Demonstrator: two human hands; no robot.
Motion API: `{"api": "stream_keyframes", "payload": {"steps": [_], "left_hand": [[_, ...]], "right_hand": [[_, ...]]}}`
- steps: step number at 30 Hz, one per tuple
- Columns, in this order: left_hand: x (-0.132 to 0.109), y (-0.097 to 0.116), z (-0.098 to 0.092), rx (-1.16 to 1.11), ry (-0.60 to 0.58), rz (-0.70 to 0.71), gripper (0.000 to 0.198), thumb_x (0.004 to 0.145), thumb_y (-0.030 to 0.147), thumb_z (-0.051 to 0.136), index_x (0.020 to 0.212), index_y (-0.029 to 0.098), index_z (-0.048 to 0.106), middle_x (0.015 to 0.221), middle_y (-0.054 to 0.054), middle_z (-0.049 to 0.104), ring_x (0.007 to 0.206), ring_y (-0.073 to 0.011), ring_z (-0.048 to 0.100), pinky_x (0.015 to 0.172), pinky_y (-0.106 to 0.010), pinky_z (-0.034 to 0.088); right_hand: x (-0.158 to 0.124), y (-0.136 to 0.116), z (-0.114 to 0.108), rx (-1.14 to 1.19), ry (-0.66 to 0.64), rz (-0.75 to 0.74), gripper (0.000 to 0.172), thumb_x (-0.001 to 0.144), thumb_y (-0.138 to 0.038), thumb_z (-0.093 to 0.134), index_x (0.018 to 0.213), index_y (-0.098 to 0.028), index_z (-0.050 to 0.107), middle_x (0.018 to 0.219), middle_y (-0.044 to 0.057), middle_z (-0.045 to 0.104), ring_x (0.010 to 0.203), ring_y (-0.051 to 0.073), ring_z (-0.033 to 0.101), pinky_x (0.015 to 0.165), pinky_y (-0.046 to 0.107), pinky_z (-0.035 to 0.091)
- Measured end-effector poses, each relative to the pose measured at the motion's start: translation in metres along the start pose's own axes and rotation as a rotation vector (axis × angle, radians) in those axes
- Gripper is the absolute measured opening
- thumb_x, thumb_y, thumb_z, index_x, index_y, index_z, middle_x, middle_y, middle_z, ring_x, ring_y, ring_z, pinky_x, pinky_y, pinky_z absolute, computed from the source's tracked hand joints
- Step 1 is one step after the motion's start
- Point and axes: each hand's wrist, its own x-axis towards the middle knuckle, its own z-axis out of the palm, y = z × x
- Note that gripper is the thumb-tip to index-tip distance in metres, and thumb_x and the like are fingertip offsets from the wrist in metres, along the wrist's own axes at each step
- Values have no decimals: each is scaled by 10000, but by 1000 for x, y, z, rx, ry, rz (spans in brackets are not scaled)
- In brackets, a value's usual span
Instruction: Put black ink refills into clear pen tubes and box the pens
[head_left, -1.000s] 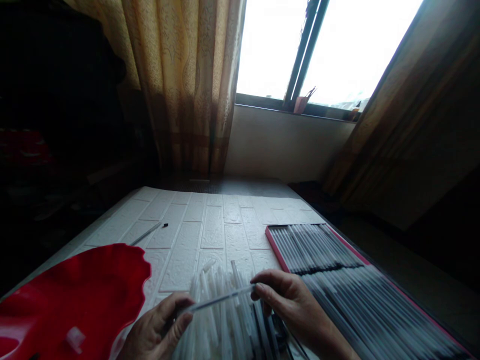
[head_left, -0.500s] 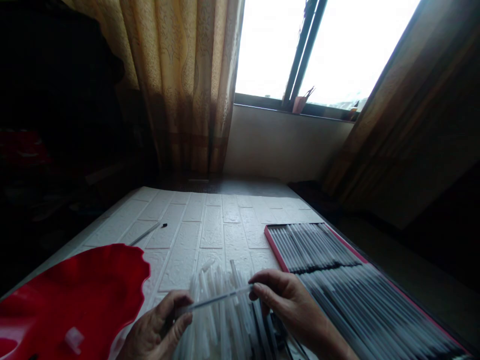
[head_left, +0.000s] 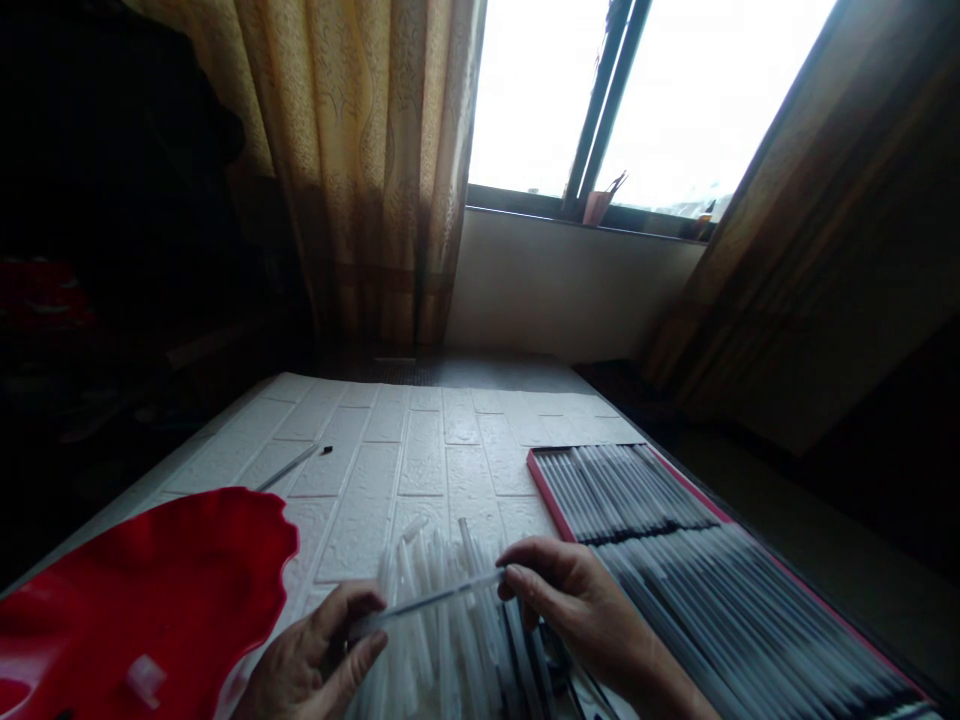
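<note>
A slim, clear plastic pen [head_left: 442, 595] is held level across the front of the table, its right end slightly higher. My right hand [head_left: 562, 600] pinches the right end between thumb and fingertips. At the other end, my left hand [head_left: 319, 650] is closed around it with thumb and forefinger. Beneath the pen lies a loose pile of clear and whitish pen tubes [head_left: 427, 660], with darker ones toward my right hand. The pen's tip is hidden by my fingers.
At the left stands a red wavy-rimmed basin [head_left: 255, 510] with a small clear piece inside. Behind it lie a single pen tube [head_left: 289, 467] and a small black cap [head_left: 327, 450]. To the right, a pink-edged box [head_left: 551, 495] holds rows of pens.
Both hands and the pen stay almost in the same place. The camera view has shifted very slightly.
</note>
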Motion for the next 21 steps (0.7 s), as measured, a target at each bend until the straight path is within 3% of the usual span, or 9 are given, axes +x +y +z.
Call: {"api": "stream_keyframes", "payload": {"steps": [6,13,21], "left_hand": [[3,7,-3,38,37,79,192,851,457,620,945,315,708,867,49,779,782,-140,750,669,-104,560],[0,-2,0,26,23,66,233,842,424,652,1043,307,648,878,50,769,790,-132,748,688,-112,562],[5,16,-5,26,4,135,123,873,401,604,930,323,680,809,79,762,712,-98,739,636,-60,535]], "right_hand": [[-1,-2,-1,-19,-16,3,306,773,-453,658,789,-147,674,688,25,666,523,110,545,527,233,418],[-2,-1,-2,-45,-34,-12,261,815,-396,621,775,-141,662,690,22,654,531,106,542,526,223,407],[-3,-2,-1,-30,-25,0,244,794,-386,636,762,-146,665,684,21,665,522,101,543,514,213,414]]}}
